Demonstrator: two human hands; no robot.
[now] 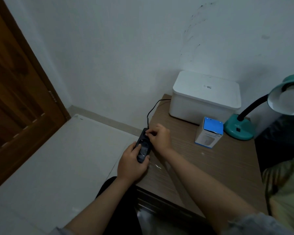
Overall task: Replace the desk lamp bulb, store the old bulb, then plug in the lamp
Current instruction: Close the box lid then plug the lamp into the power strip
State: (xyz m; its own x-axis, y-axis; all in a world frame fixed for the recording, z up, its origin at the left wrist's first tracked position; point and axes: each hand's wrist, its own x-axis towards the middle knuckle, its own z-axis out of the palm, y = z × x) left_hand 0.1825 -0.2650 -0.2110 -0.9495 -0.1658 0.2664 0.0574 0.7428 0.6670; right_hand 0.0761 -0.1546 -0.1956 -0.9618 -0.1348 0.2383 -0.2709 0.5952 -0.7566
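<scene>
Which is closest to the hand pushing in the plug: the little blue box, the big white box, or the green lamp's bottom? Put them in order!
From the right hand, in the head view:
1. Small blue bulb box, just right of it, mid-table.
2. White storage box, behind, against the wall.
3. Green lamp base, farthest right, at the table's edge.

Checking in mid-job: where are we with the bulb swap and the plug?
Looks done: a bulb sits in the lamp, and the bulb box stands closed beside the white bin; its contents are hidden. In hand: left hand steadies the power strip while right hand works the plug at its far end. Left: the bulb is unlit.
</scene>
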